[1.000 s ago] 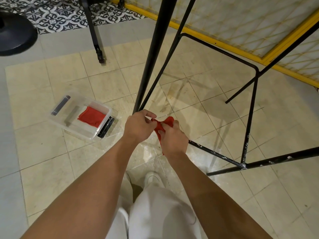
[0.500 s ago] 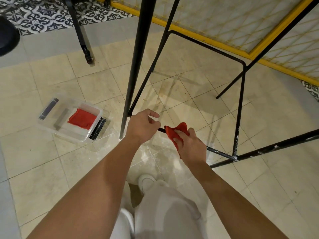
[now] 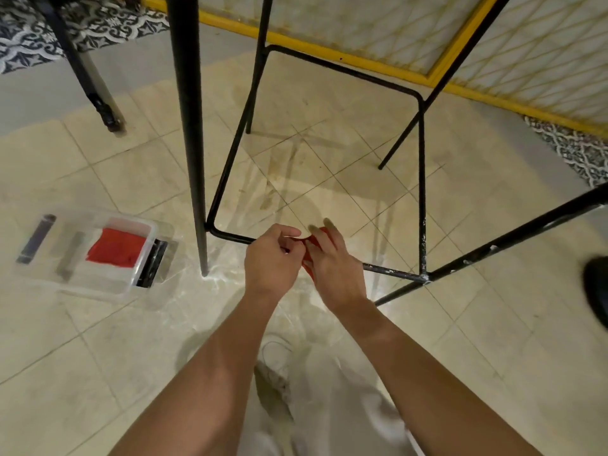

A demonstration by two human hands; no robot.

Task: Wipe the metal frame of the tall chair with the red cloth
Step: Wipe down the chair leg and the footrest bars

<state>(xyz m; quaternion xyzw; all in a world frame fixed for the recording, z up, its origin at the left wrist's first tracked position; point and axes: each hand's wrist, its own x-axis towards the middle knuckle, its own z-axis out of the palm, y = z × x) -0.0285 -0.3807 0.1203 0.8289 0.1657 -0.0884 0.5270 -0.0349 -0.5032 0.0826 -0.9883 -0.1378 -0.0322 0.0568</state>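
Currently: red cloth (image 3: 314, 241) on lower rail (image 3: 391, 272)

Item bunched around the black lower rail of the tall chair. The rail's long axis runs left to right, dipping rightward.
Right hand (image 3: 332, 266): fingers clamped over the cloth, blurred.
Left hand (image 3: 273, 258): fingers curled just beside it at the rail; what they clamp, cannot tell.
Clear box (image 3: 144, 287): on the floor, far left, holding a second cloth (image 3: 115, 247).
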